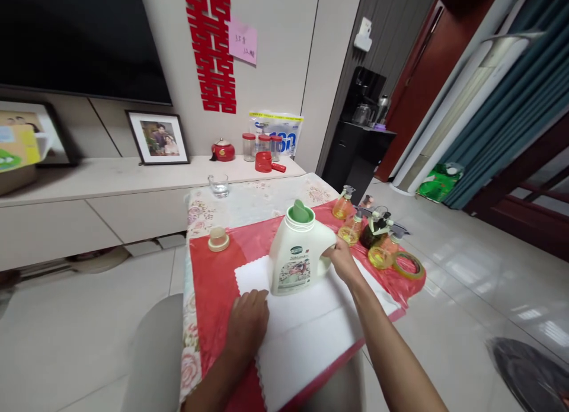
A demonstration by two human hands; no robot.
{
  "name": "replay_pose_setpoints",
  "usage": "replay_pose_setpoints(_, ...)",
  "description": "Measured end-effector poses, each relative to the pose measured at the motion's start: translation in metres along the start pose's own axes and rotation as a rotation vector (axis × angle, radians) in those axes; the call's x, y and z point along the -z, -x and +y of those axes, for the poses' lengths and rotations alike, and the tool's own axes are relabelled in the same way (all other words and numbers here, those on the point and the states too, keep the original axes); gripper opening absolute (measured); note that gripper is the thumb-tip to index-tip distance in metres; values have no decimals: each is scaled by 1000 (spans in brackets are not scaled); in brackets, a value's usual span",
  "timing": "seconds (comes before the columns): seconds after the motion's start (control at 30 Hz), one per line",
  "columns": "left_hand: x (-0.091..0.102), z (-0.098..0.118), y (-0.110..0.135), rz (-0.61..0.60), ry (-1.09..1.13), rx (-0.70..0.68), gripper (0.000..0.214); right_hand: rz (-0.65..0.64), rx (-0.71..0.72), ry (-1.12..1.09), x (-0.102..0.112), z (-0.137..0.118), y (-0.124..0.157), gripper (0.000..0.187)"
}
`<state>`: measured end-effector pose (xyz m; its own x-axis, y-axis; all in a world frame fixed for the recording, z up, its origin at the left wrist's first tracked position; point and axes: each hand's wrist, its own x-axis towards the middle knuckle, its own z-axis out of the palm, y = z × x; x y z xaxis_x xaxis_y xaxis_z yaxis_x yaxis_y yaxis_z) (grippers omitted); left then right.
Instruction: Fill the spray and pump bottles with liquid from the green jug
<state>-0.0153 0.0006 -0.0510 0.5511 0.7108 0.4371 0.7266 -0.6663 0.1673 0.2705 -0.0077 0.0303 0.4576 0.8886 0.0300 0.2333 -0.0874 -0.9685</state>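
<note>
A white detergent jug with a green cap stands upright on a white cloth laid over a red sheet. My right hand is wrapped round the jug's handle on its right side. My left hand rests knuckles-up on the cloth's left part, fingers curled, just left of the jug's base; whether anything is under it is hidden.
Several small pump bottles of yellow liquid and a tape roll sit at the table's right edge. A beige lid and a glass lie farther back. A low cabinet with framed photos and jars runs along the wall.
</note>
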Motion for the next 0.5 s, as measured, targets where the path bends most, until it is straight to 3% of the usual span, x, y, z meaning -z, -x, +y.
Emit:
replay_pose_setpoints(0.13, 2, -1, 0, -10, 17, -1, 26, 141, 43, 97, 31, -1, 23, 44)
replay_pose_setpoints(0.3, 0, -2, 1, -14, 23, -4, 28, 608, 31, 173, 95, 21, 47, 44)
replay_pose_setpoints(0.4, 0, -2, 1, -30, 27, -5, 28, 879, -31, 217, 132, 37, 43, 46)
replay_pose_setpoints(0.5, 0, -1, 1, -51, 23, 9, 27, 954, -70, 261, 157, 45, 29, 45)
